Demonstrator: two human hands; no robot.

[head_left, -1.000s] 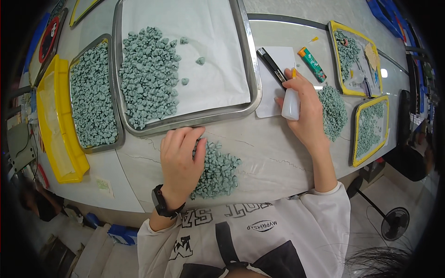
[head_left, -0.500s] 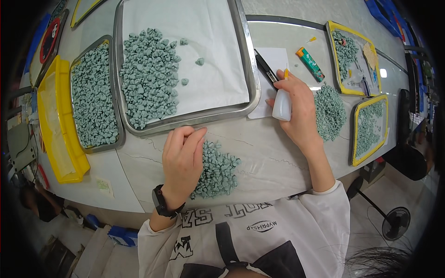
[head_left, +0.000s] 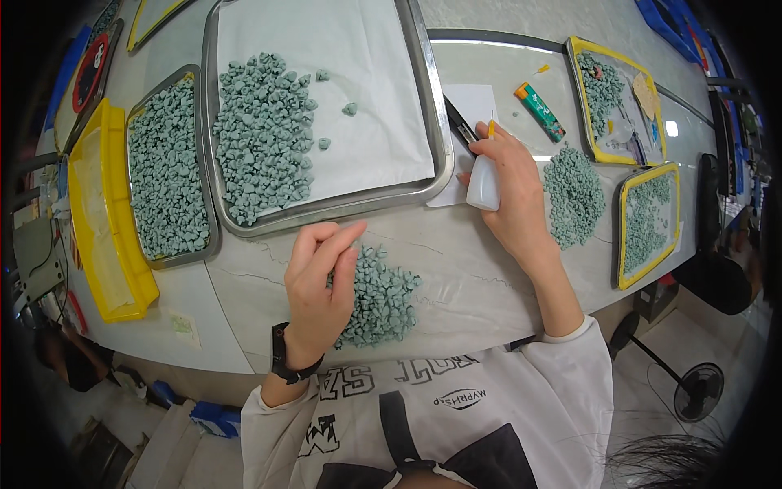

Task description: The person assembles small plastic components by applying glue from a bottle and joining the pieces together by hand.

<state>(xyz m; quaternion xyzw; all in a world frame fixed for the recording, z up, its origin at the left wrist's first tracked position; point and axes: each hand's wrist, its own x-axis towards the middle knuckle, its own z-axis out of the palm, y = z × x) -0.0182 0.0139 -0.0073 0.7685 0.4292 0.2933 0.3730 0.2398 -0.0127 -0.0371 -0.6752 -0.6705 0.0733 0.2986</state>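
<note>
My right hand (head_left: 513, 179) grips a small translucent squeeze bottle (head_left: 484, 184) with a thin yellow-based needle tip pointing up. Beside its fingers, a dark slim tool (head_left: 461, 124) lies over a white card (head_left: 481, 102); I cannot tell if the fingers touch it. My left hand (head_left: 318, 281) hovers at the left edge of a pile of small grey-green chunky pieces (head_left: 381, 297). Its index finger points up and right with the thumb close below; whatever they pinch, if anything, is hidden. Just beyond it stands a large metal tray (head_left: 326, 216) lined with white paper, holding more such pieces (head_left: 265, 138).
At left are a filled metal tray (head_left: 213, 232) and a yellow bin (head_left: 102, 244). Right of my right hand sit a heap of finer pieces (head_left: 574, 196), a green lighter (head_left: 539, 112) and two yellow-rimmed trays (head_left: 623, 159) (head_left: 622, 273). A loose yellow needle tip (head_left: 543, 69) lies farther back.
My right hand has shifted slightly left with the bottle. The left hand's index finger has stretched out a little more, and its thumb has dropped slightly away from the fingertip.
</note>
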